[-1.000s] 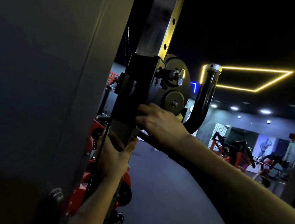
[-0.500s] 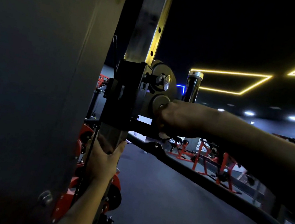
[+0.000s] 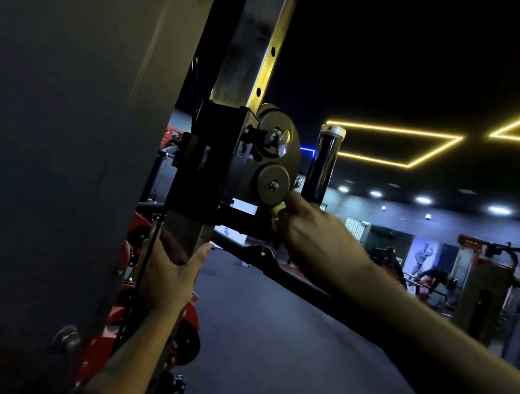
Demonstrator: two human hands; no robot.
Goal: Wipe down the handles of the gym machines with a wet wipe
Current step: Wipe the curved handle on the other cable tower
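Left hand wrapped around the square upright post just below the black carriage, thumb on the near face, fingers curled round the far side. Right hand reaching in from the right, fingers curled and pinching a small yellow knob at the lower edge of the carriage, right under the small round pulley. No wet wipe visible in either hand; cannot tell if one sits inside the right palm. Black handle with chrome end cap standing upright just above and behind the right hand, close to the knuckles but not gripped. Larger pulley disc above the small one, silver pop-pin on its face. Long dark bar running out from the carriage underneath the right forearm. Grey panel with bolts filling the left side, beside the left hand. Red machine parts low behind the left wrist. Dark floor below, yellow ceiling light strips up right, more machines blurred in the far background.
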